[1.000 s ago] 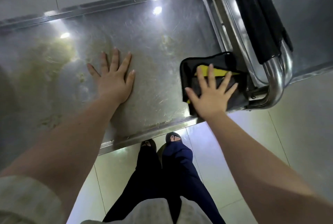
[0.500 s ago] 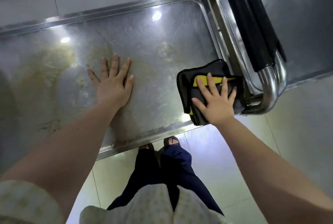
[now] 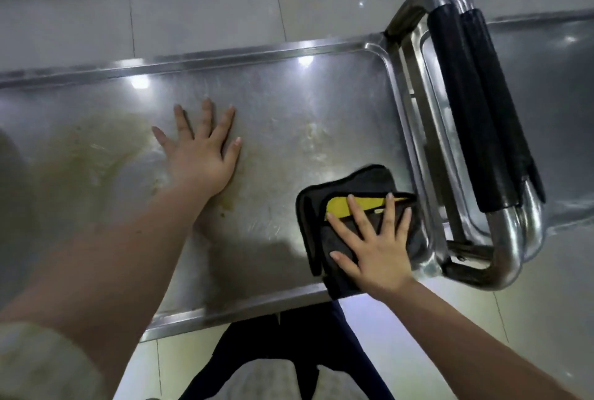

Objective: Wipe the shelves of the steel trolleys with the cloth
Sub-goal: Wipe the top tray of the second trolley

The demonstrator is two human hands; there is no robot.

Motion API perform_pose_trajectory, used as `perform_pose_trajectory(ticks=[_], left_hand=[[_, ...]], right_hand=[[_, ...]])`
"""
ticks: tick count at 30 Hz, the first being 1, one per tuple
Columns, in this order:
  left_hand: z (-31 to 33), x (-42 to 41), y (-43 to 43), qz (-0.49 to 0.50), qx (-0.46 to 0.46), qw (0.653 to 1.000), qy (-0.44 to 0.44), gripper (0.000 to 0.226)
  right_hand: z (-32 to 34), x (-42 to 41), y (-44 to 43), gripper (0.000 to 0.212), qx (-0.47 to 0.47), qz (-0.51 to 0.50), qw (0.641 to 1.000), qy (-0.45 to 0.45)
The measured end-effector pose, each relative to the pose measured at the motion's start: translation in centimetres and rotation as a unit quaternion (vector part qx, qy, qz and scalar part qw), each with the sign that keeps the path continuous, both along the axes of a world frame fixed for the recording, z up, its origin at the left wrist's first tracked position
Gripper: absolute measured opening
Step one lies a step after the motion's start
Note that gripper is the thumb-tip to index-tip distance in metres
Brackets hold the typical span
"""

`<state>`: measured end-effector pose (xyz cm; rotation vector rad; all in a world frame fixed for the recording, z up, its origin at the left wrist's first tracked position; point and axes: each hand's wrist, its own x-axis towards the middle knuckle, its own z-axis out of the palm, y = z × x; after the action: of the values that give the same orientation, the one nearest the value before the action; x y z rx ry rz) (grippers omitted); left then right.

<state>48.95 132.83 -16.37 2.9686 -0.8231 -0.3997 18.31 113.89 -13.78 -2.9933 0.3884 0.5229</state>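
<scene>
Cloth (image 3: 369, 184), seemingly folded, lies under right grip (image 3: 376, 255).

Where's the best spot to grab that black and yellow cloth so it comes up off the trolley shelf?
Probably its near edge, from the front: the cloth lies flat under the right hand, but that edge pokes over the shelf's front rim, so a thumb can slip underneath there.
</scene>
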Motion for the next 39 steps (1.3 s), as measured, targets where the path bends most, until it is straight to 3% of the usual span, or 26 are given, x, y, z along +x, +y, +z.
perform_pose_trajectory(ticks=[3,11,15,18,22,27,32,37,39], left_hand=[[0.0,0.3,0.0,0.014,0.003,1.000,0.005,0.058],[-0.1,0.9,-0.8,0.022,0.006,1.000,-0.001,0.059],[0.2,1.1,-1.2,0.023,0.010,1.000,-0.006,0.060],[0.3,1.1,-1.3,0.023,0.009,1.000,-0.002,0.061],[0.4,1.2,-1.2,0.019,-0.001,1.000,-0.002,0.060],[0.4,1.3,-1.1,0.016,-0.008,1.000,-0.003,0.058],[0.4,1.5,-1.5,0.020,0.003,1.000,-0.008,0.059],[0.6,1.9,-1.5,0.018,0.000,1.000,0.004,0.059],[0.6,2.1,-1.5,0.015,-0.005,1.000,0.006,0.059]], right_hand=[[-0.3,5.8,1.2,0.065,0.020,0.048,0.998,-0.035],[-0.9,26.7,-5.6,0.065,0.019,-0.068,0.997,-0.013],[-0.8,23.3,-4.5,0.066,0.016,-0.013,0.999,-0.037],[-0.8,14.2,-1.7,0.069,0.042,0.038,0.996,-0.068],[0.0,4.9,1.7,0.071,0.054,0.074,0.995,-0.029],[-0.2,16.4,-1.5,0.062,0.025,-0.003,0.997,-0.071],[-1.1,30.5,-4.3,0.066,0.008,-0.088,0.995,-0.046],[-0.9,29.9,-6.4,0.068,-0.008,-0.047,0.998,-0.051],[-0.8,28.6,-10.4,0.070,-0.014,-0.081,0.995,-0.052]])
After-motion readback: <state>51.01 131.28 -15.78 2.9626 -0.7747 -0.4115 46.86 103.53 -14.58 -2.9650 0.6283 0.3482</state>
